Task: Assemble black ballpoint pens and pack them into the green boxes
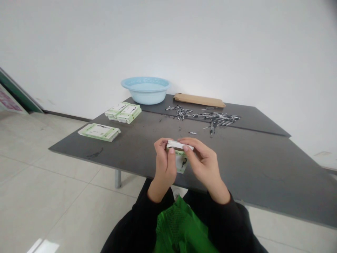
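just inside the near edge of the dark table (263,168), around the middle of its run, here's the small green-and-white box (181,163), upright-ish and tipped toward the wearer, and both hands are on it! the left hand (165,165) grips one side, thumb on the front, fingers curled behind; the right hand (203,162) clasps the other, its thumb at the white end flap (179,144) and a finger lying across the top. whether the bottom touches the table, i can't tell.

now, how does it handle? this looks like thin printed card, so i'd call it light, hardly a load for two pinches. the flat panels should be fairly stiff along the creases, the flap far softer and quick to bend. the print may be a touch slick, so it's broad finger pads over hard squeezing. fragile? mildly: too much pressure on the wide face and it could buckle, or the flap could crumple. best hold, in my view: the narrow sides close to the flap, where the folds give strength, thumbs bearing lightly.

over by the left edge, two stacks of similar boxes (129,113) and a flatter group (99,132) nearer the front left corner; toward the far edge, a scatter of pen parts (221,120).
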Demonstrator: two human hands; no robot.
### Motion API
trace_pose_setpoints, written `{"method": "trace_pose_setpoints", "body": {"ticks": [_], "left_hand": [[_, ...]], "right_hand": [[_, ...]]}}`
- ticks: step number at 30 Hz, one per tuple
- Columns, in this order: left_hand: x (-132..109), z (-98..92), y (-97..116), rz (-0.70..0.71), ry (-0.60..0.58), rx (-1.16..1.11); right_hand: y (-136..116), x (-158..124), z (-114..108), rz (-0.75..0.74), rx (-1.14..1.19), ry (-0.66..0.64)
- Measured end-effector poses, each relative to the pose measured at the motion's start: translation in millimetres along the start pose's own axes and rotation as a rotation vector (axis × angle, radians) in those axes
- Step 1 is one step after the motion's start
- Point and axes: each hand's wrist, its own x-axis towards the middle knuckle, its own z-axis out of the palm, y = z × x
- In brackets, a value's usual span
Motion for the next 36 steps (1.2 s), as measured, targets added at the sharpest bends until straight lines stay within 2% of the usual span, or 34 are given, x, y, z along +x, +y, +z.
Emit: {"method": "trace_pose_setpoints", "body": {"ticks": [6,13,26,32,36], "left_hand": [[1.3,1.4,1.7,-0.108,-0.022,-0.063],[7.7,-3.4,5.5,-0.103,-0.014,-0.015],[15.5,-8.6,14.9,-0.202,-0.133,-0.065],[16.5,-13.5,8.3,-0.288,-0.173,-0.127],[2.9,-11.5,-3.9,-0.226,-0.181,-0.198]], "right_hand": [[-1.8,0.7,-2.8,0.002,0.070,-0.060],[-1.6,-1.5,-3.1,-0.016,0.074,-0.113],[2.9,-8.7,-8.2,-0.063,-0.043,-0.173],[15.0,-17.2,0.7,-0.024,-0.083,-0.101],[22.0,-18.3,3.2,0.047,-0.041,-0.116]]}}
